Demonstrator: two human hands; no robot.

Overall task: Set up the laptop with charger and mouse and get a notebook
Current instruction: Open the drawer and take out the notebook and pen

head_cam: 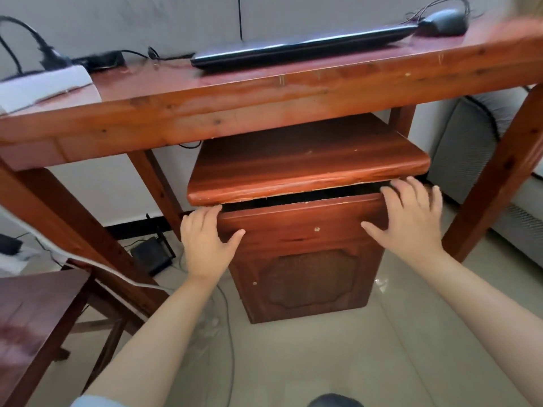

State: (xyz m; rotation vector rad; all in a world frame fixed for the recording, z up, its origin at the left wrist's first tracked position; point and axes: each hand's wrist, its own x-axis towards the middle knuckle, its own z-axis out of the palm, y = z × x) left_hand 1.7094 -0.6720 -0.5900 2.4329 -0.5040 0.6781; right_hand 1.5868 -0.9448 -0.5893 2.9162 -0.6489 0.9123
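A closed black laptop (302,48) lies on the red wooden desk (264,95). A black mouse (445,22) with its cable rests beside the laptop's right end. A black charger brick (102,60) with cables sits at the desk's back left. Under the desk stands a small wooden cabinet (305,259) whose drawer front (302,218) is pulled out a little, showing a dark gap. My left hand (205,245) grips the drawer's left top corner. My right hand (411,221) holds its right top edge, fingers over the rim. No notebook is visible.
A white power strip (44,83) with a black plug lies on the desk's left end. A wooden chair (38,318) stands at the lower left. A black router (152,257) and cables lie on the tiled floor. A grey appliance (476,154) stands at the right.
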